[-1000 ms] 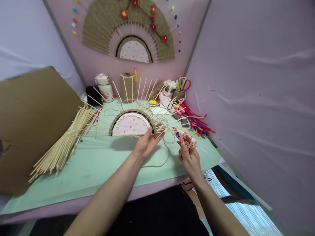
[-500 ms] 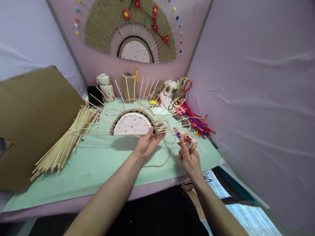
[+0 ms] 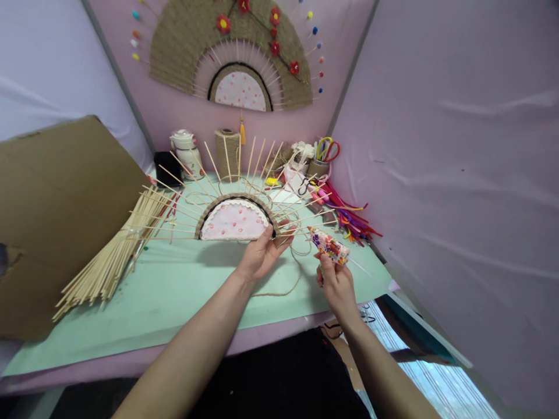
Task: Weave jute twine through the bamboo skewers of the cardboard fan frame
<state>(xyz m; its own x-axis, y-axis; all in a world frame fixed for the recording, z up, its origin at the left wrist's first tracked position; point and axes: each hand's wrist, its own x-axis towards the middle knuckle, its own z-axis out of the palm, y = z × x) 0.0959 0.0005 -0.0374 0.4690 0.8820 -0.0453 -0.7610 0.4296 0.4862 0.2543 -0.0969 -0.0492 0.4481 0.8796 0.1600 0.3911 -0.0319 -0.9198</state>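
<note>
My left hand point(image 3: 262, 254) grips the right corner of a half-round fan base point(image 3: 236, 221), thumb in front and fingers behind. The base has pink patterned cloth, a white wavy trim, a black line and a twine-covered rim. Thin wooden sticks point(image 3: 257, 166) fan outward from its curved edge. In my right hand point(image 3: 336, 285) is a flower-patterned glue gun point(image 3: 329, 245), its tip pointing up and left toward the sticks at the right, apart from the base. A clear glue stick point(image 3: 360, 266) pokes out of its back. Loose twine point(image 3: 283, 293) curves over the table below the base.
A bundle of sticks point(image 3: 109, 250) leans by a cardboard sheet point(image 3: 65, 215) at left. Behind stand a white jar point(image 3: 187, 156), a twine spool point(image 3: 227, 154) and a pot with scissors point(image 3: 321, 166). Colored pipe cleaners point(image 3: 349, 218) lie at right. A decorated fan point(image 3: 183, 58) hangs on the wall.
</note>
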